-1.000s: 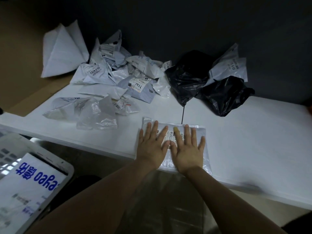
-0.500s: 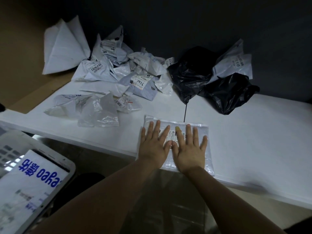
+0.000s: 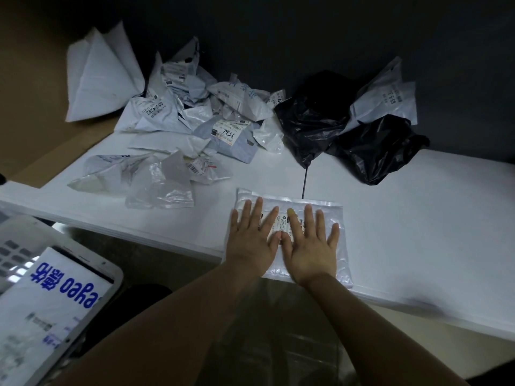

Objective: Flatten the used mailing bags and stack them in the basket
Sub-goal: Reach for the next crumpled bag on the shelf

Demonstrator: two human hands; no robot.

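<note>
A clear mailing bag point(image 3: 341, 246) with a printed label lies flat at the near edge of the white table point(image 3: 418, 232). My left hand point(image 3: 252, 240) and my right hand point(image 3: 310, 243) press on it side by side, palms down, fingers straight and spread. A white basket point(image 3: 111, 274) stands at the lower left below the table, with a flat white bag with blue lettering point(image 3: 55, 302) lying in it. A pile of crumpled white and grey mailing bags point(image 3: 195, 118) sits at the back of the table.
Two crumpled black bags point(image 3: 348, 129) lie at the back right, with a white bag point(image 3: 387, 98) between them. Crumpled clear bags point(image 3: 156, 182) lie left of my hands. A brown surface point(image 3: 33, 107) is at the far left. A dark wall rises behind.
Both hands stay pressed flat on the clear bag, with the fingers spread a little wider. The view has shifted slightly.
</note>
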